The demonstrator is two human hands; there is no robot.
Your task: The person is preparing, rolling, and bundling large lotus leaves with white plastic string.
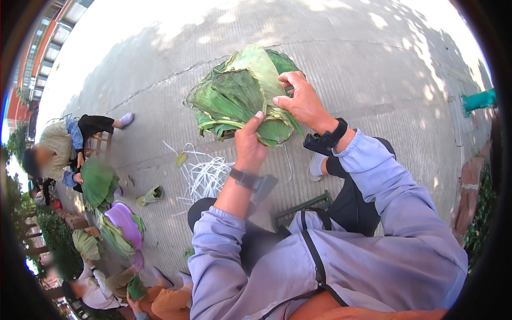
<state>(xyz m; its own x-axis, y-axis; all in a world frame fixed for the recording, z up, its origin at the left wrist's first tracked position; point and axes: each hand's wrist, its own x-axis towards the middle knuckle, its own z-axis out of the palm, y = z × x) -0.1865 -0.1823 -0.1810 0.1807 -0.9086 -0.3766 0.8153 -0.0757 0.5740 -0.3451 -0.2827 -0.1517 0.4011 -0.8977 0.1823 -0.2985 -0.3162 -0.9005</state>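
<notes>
A stack of large green leaves (240, 96), some with dry yellowed edges, is in front of me above the pavement. My left hand (251, 142) grips the near edge of the stack, its thumb on top and its fingers hidden beneath. At the right side, my right hand (302, 98) has its thumb and fingers apart, close to a pale green leaf (256, 60); whether its fingertips touch the leaf is unclear. Both wrists carry black strapped devices.
A heap of white strips (208, 178) lies near my left forearm. Left of it are a rolled leaf bundle (152, 196) and a purple basin (124, 224) with leaves. Other people sit at the left with leaves. A green pipe (478, 101) stands far right.
</notes>
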